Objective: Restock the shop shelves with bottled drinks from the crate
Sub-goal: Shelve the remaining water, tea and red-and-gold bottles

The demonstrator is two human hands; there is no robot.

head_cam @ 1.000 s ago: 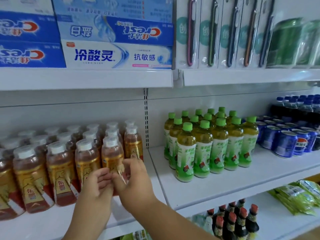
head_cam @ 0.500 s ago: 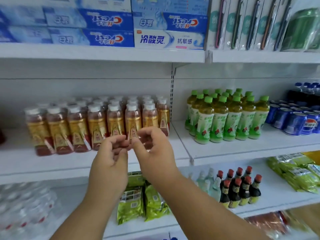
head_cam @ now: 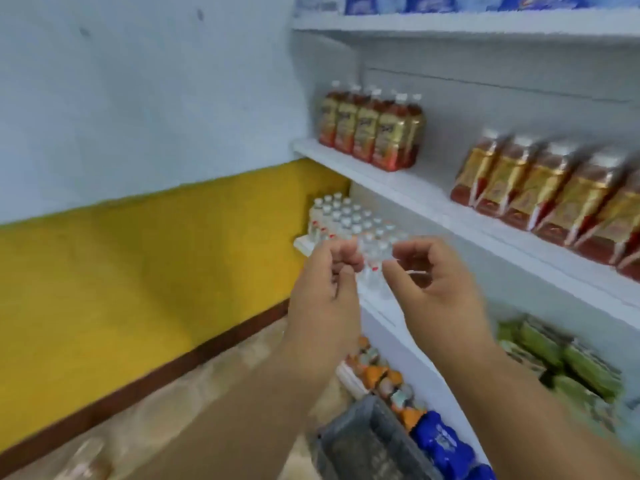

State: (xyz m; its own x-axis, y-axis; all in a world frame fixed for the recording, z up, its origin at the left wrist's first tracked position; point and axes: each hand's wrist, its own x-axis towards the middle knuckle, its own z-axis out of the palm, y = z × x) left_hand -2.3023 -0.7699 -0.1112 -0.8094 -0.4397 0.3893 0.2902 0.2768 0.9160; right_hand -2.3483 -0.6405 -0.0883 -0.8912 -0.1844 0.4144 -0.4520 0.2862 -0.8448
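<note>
Both hands are raised side by side in front of the shelving, a small gap between them; the left hand [head_cam: 323, 289] has its fingers curled in toward the palm with nothing visible in them, and the right hand [head_cam: 438, 289] has its fingers loosely curled with thumb and forefinger close together — a thin pale streak shows near the fingertips, but the blur makes it impossible to tell whether anything is pinched there. Just behind the hands, on a lower white shelf [head_cam: 304, 245], stands a block of small clear bottles [head_cam: 346, 216] with white caps; some of them show between the two hands. Above, on the middle shelf [head_cam: 398, 188], a group of amber tea bottles [head_cam: 372, 129] with gold labels stands near the left end, and a second row of the same bottles [head_cam: 540, 192] runs off to the right, well apart from the first, smeared by motion. The top shelf [head_cam: 467, 24] carries blue boxes [head_cam: 433, 1], too blurred to read. Lower right, green packets [head_cam: 568, 362] lie on a shelf; below the forearms are orange-capped bottles [head_cam: 384, 372] and blue packs [head_cam: 440, 441]. A dark grey crate [head_cam: 363, 441] sits at the bottom between the forearms, beside the shelving; its contents cannot be made out. To the left are a pale wall [head_cam: 138, 98], a yellow lower band [head_cam: 138, 289] with a brown skirting, and a beige floor [head_cam: 173, 410].
</note>
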